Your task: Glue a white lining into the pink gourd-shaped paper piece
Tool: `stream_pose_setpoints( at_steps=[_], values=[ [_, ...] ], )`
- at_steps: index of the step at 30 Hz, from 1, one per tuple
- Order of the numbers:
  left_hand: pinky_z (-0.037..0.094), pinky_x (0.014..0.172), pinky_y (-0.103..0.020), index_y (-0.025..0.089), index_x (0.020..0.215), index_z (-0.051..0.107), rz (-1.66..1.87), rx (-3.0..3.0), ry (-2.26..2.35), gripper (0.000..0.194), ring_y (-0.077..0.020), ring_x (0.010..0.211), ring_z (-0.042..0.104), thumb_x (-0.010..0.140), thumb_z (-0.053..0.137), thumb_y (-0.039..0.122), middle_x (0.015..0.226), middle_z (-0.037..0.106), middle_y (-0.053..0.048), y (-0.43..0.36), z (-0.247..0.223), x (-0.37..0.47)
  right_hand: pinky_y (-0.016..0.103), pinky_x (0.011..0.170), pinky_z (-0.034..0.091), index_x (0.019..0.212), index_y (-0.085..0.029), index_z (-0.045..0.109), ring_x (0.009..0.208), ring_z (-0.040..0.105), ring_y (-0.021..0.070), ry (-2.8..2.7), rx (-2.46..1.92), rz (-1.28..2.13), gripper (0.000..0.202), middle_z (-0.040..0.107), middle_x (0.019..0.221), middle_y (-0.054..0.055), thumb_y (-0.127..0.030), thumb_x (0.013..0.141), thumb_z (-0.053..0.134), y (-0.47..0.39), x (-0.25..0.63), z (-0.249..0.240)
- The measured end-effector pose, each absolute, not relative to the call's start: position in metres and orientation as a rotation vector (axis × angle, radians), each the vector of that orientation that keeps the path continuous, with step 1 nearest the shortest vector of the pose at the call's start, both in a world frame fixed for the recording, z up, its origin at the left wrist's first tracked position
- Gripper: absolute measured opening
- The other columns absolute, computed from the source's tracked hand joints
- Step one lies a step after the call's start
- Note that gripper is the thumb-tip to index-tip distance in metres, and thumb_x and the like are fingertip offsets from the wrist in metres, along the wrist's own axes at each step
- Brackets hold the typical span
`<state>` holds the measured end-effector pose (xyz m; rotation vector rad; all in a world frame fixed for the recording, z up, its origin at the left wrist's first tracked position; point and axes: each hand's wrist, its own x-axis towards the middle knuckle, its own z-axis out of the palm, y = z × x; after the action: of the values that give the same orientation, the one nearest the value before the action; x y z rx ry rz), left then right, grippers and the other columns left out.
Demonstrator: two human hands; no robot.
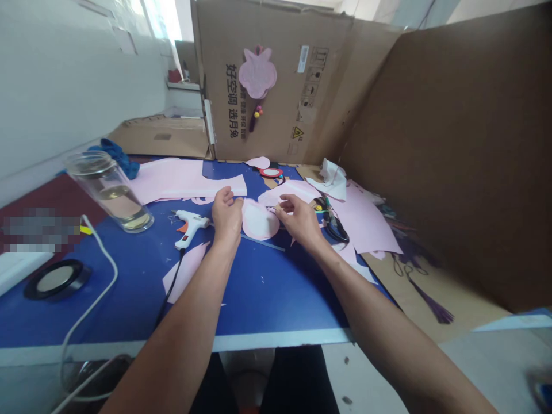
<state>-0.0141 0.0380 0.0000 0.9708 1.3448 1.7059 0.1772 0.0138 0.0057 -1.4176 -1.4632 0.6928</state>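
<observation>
A rounded pink piece with a pale middle point(260, 222) lies on the blue tabletop point(267, 293) between my hands. My left hand point(227, 215) is at its left edge, with the thumb and fingers close together; whether they pinch the edge is not clear. On the right side, my right hand point(297, 215) has its thumb and index finger together at the piece's upper right edge, on something small that I cannot make out. A white glue gun point(190, 227) with an orange trigger lies just left of my left hand.
At the left stand a glass of liquid point(116, 198) and a black tape roll point(56, 280). Pink sheets point(172, 178) lie behind. Black-handled scissors point(334, 224) and a purple tassel point(431, 302) are at the right. A cardboard box point(284, 86) rises behind.
</observation>
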Motion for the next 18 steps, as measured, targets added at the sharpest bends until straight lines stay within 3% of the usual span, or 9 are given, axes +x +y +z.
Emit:
stream_pose_setpoints(
  at_steps=[3, 9, 14, 18],
  values=[
    [0.052, 0.118, -0.042, 0.021, 0.131, 0.070, 1.731, 1.129, 1.387, 0.047, -0.0289, 0.133, 0.070, 0.084, 0.071, 0.014, 0.142, 0.072, -0.015, 0.040, -0.005, -0.012, 0.050, 0.102, 0.058, 0.134, -0.024, 0.074, 0.114, 0.075, 0.0309, -1.711, -1.461, 0.337, 0.040, 0.081, 0.125, 0.012, -0.026, 0.094, 0.074, 0.007, 0.175, 0.010],
    [0.051, 0.119, -0.044, 0.023, 0.126, 0.075, 1.711, 1.357, 1.465, 0.040, -0.0288, 0.130, 0.071, 0.087, 0.071, 0.016, 0.137, 0.076, -0.011, 0.038, -0.008, -0.009, 0.048, 0.096, 0.058, 0.134, -0.027, 0.077, 0.112, 0.076, 0.0340, -1.975, -1.491, 0.198, 0.039, 0.080, 0.133, 0.011, -0.023, 0.095, 0.072, -0.026, 0.170, 0.032],
    [0.052, 0.116, -0.044, 0.021, 0.120, 0.078, 1.669, 1.425, 1.499, 0.033, -0.0294, 0.123, 0.073, 0.089, 0.069, 0.015, 0.130, 0.078, -0.011, 0.034, -0.004, -0.005, 0.044, 0.087, 0.056, 0.128, -0.030, 0.081, 0.101, 0.078, 0.0326, -1.951, -1.573, 0.118, 0.034, 0.084, 0.119, 0.008, -0.026, 0.097, 0.071, -0.054, 0.208, 0.051],
    [0.054, 0.112, -0.044, 0.020, 0.115, 0.081, 1.647, 1.454, 1.486, 0.029, -0.0292, 0.117, 0.074, 0.089, 0.069, 0.015, 0.125, 0.080, -0.011, 0.032, -0.002, 0.000, 0.043, 0.088, 0.056, 0.123, -0.027, 0.086, 0.100, 0.079, 0.0336, -1.839, -1.854, -0.003, 0.034, 0.086, 0.109, 0.010, -0.024, 0.094, 0.069, -0.048, 0.299, 0.061]
  ],
)
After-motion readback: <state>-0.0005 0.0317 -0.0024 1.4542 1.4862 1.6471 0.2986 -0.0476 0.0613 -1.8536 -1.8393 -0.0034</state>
